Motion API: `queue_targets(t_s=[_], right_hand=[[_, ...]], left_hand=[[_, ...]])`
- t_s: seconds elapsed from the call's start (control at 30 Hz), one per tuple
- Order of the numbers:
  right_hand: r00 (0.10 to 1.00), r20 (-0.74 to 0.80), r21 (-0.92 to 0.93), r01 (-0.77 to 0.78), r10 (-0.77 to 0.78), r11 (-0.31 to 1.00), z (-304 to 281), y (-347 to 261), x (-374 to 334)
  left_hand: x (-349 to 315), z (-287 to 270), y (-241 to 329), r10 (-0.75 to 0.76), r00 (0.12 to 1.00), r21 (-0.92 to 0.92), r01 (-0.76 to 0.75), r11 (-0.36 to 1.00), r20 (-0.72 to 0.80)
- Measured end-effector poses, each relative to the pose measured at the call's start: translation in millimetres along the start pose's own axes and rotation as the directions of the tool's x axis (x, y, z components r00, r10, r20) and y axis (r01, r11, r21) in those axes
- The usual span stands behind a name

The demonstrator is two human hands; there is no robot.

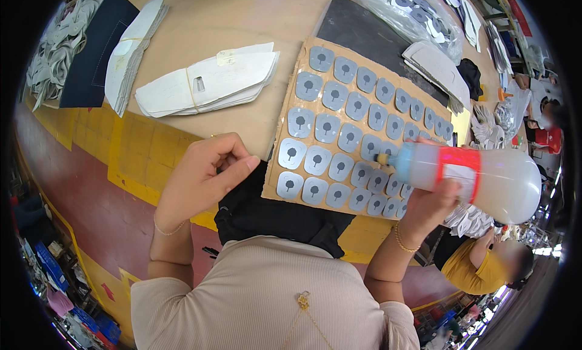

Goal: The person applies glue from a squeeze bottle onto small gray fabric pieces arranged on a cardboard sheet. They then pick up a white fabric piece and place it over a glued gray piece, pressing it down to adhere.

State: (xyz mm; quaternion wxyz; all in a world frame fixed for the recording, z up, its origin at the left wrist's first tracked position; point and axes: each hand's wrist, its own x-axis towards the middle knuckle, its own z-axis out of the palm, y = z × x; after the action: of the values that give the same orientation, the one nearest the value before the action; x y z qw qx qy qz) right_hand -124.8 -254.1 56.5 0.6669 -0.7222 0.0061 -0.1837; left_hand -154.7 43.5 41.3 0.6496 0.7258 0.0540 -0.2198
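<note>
My right hand [433,204] is wrapped round a large translucent squeeze bottle [509,183] with a red label and a pale blue cap. The bottle lies tilted on its side in the air, its narrow nozzle pointing left over a brown cardboard sheet [285,183]. Rows of small grey rounded patches [327,128], each with a dark tree shape, cover the sheet. The bottle and my right hand hide some patches at the right. My left hand [212,174] hovers near the sheet's left edge, fingers curled in and thumb against them, with nothing visible in it.
Rubber-banded stacks of white pieces [209,83] lie at the left, beside a dark blue box [97,53] of pale strips. A black board [370,38] rests behind the sheet, near a plastic bag [418,13] of patches. At the right sits a person in yellow [476,268].
</note>
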Motion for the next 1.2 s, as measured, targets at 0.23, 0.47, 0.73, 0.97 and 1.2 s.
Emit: queue_targets(t_s=[0.23, 0.47, 0.73, 0.97, 1.2], right_hand=[[0.934, 0.333, -0.275, 0.229, -0.131, 0.934, 14, 16, -12], [0.926, 0.372, -0.302, 0.187, -0.065, 0.935, 19, 21, -11], [0.954, 0.257, 0.286, -0.227, 0.153, 0.931, 5, -11, 10], [0.997, 0.039, 0.261, -0.076, 0.068, 0.962, -21, -20, 18], [0.999, 0.002, -0.143, 0.046, -0.046, 0.989, -16, 4, -6]], left_hand=[[2, 5, -18, -0.229, 0.969, 0.038, 0.226, 0.973, 0.088], [3, 6, -23, -0.248, 0.949, 0.03, 0.247, 0.969, 0.192], [3, 4, -18, -0.305, 0.92, 0.056, 0.301, 0.952, 0.246], [7, 9, -25, -0.272, 0.922, 0.014, 0.279, 0.96, 0.275], [11, 9, -24, -0.297, 0.9, -0.005, 0.315, 0.949, 0.319]])
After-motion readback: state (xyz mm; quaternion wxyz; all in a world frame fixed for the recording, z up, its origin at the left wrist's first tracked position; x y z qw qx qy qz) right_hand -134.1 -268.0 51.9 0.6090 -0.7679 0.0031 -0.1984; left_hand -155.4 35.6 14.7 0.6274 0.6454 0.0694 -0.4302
